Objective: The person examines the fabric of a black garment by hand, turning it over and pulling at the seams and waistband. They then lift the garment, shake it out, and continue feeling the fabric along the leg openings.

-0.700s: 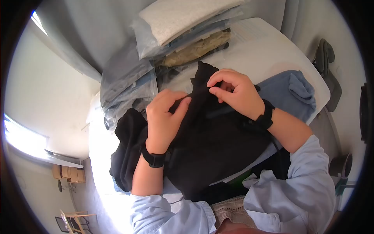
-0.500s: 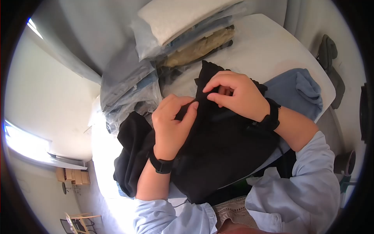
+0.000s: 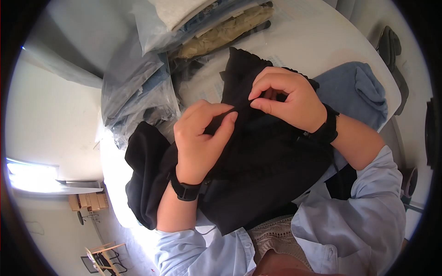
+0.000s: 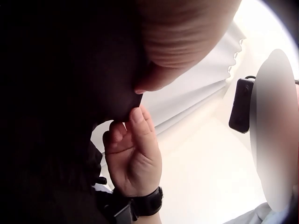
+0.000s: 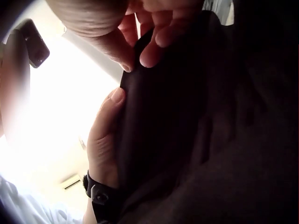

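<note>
A black garment (image 3: 271,161) lies bunched across the middle of the head view, its gathered end toward the back. The left hand (image 3: 200,138) pinches an edge of the cloth between thumb and forefinger. Close beside it, the right hand (image 3: 290,99) pinches the same edge with thumb and fingertips. In the left wrist view the right hand (image 4: 135,154) grips the lifted edge just below the left hand (image 4: 182,37). The right wrist view has the left hand (image 5: 105,135) along the cloth's side, under the right hand (image 5: 103,28).
Bagged clothes (image 3: 133,87) are stacked at the back left, with a tan item (image 3: 225,32) and a white one (image 3: 179,11). A folded blue garment (image 3: 352,92) lies on the white table (image 3: 317,32) at the right. A stool (image 3: 108,257) stands on the floor.
In the head view the table, stacks and garment have shifted upward. Both hands remain on the cloth, and the right hand's fingertips have closed together on its edge.
</note>
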The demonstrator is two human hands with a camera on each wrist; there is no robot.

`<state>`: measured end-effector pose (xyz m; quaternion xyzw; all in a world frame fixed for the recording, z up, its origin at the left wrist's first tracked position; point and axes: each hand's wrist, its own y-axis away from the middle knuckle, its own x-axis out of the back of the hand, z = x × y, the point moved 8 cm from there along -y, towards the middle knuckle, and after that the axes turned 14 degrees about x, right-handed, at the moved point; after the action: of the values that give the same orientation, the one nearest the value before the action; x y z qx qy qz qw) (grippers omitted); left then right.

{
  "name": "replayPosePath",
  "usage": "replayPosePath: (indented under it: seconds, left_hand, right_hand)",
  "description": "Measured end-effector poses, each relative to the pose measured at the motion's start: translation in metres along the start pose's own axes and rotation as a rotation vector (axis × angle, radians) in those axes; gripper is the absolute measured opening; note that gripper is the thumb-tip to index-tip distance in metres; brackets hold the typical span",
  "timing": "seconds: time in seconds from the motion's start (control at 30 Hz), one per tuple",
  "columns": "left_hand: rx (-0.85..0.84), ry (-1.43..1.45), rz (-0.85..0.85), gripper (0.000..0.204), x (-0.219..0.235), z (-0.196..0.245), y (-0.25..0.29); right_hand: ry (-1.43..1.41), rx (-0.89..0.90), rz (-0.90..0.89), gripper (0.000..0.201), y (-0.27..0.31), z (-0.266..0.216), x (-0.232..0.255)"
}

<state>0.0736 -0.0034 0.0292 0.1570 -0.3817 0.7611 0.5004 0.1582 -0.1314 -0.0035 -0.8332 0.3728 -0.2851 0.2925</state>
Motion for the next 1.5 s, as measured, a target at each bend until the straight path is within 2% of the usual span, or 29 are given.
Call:
replayPosePath:
  seconds: [0.03, 0.1, 0.13, 0.2, 0.33, 0.43, 0.57, 0.63, 0.67, 0.73, 0.77, 0.8, 0.87, 1.0, 1.07, 1.13, 1.2, 1.23, 1.3, 1.37, 1.5]
  left_hand:
    - [-0.004, 0.004, 0.006, 0.010, 0.000, 0.000, 0.000]
    - [0.014, 0.005, 0.000, 0.010, 0.000, 0.002, 0.003]
    - [0.030, 0.003, -0.005, 0.011, 0.000, 0.002, 0.002]
    - [0.018, 0.017, -0.003, 0.011, 0.000, 0.001, -0.001]
    - [0.032, 0.030, -0.016, 0.011, 0.000, 0.001, 0.001]
    - [-0.038, 0.013, 0.019, 0.011, 0.001, 0.003, 0.000]
    - [-0.052, -0.004, -0.022, 0.013, 0.001, 0.010, 0.002]
    - [0.001, -0.095, -0.079, 0.017, -0.001, 0.013, 0.001]
    - [-0.004, -0.094, -0.083, 0.017, 0.003, 0.016, 0.001]
    - [-0.050, -0.161, 0.006, 0.021, 0.018, 0.027, 0.002]
    - [0.062, -0.162, 0.021, 0.019, 0.026, 0.028, 0.004]
    - [0.045, -0.180, 0.046, 0.019, 0.032, 0.032, 0.006]
    - [0.034, -0.222, 0.053, 0.019, 0.036, 0.037, 0.007]
    - [-0.014, -0.291, 0.100, 0.016, 0.028, 0.016, -0.002]
    - [0.171, -0.336, 0.065, 0.013, 0.024, -0.006, -0.007]
    - [0.178, -0.378, 0.045, 0.018, 0.022, -0.008, -0.006]
    - [-0.044, -0.467, 0.208, 0.026, 0.023, 0.018, -0.004]
    - [-0.041, -0.469, 0.207, 0.026, 0.022, 0.021, -0.003]
    - [-0.107, -0.307, 0.045, 0.031, 0.010, 0.028, 0.002]
    - [-0.119, -0.280, 0.019, 0.030, 0.003, 0.024, 0.005]
    - [-0.068, -0.214, -0.043, 0.023, -0.005, 0.019, 0.006]
  right_hand:
    - [0.001, 0.000, -0.001, 0.009, 0.000, -0.002, 0.001]
    - [-0.397, -0.397, -0.004, 0.010, 0.011, 0.017, -0.010]
    - [-0.397, -0.390, -0.006, 0.010, 0.011, 0.014, -0.010]
    - [-0.524, -0.525, 0.011, 0.012, 0.016, 0.020, -0.016]
    - [-0.390, -0.408, 0.023, 0.010, 0.012, 0.013, -0.011]
    - [-0.421, -0.405, 0.034, 0.012, 0.012, 0.006, -0.012]
    - [-0.434, -0.407, -0.005, 0.013, 0.016, 0.013, -0.018]
    - [-0.324, -0.245, 0.022, 0.012, 0.009, 0.012, -0.007]
    - [-0.321, -0.244, 0.027, 0.012, 0.008, 0.012, -0.005]
    - [-0.274, -0.145, 0.194, 0.009, 0.001, 0.004, 0.015]
    - [-0.230, -0.102, 0.251, 0.010, -0.001, 0.000, 0.023]
    - [-0.229, -0.104, 0.252, 0.010, -0.001, 0.000, 0.024]
    - [-0.099, 0.017, 0.336, 0.010, -0.003, -0.010, 0.037]
    - [-0.187, -0.023, 0.293, 0.010, 0.001, 0.003, 0.026]
    - [-0.164, -0.150, 0.207, 0.010, 0.005, 0.016, 0.018]
    - [-0.168, -0.163, 0.202, 0.010, 0.005, 0.018, 0.017]
    - [-0.176, -0.176, 0.194, 0.010, 0.005, 0.018, 0.015]
    - [-0.200, -0.144, 0.157, 0.010, 0.004, 0.013, 0.011]
    - [-0.225, -0.114, 0.117, 0.010, 0.003, 0.008, 0.007]
    - [-0.154, -0.032, 0.006, 0.010, 0.001, -0.001, 0.001]
    - [-0.117, -0.035, -0.006, 0.009, 0.000, -0.002, 0.002]
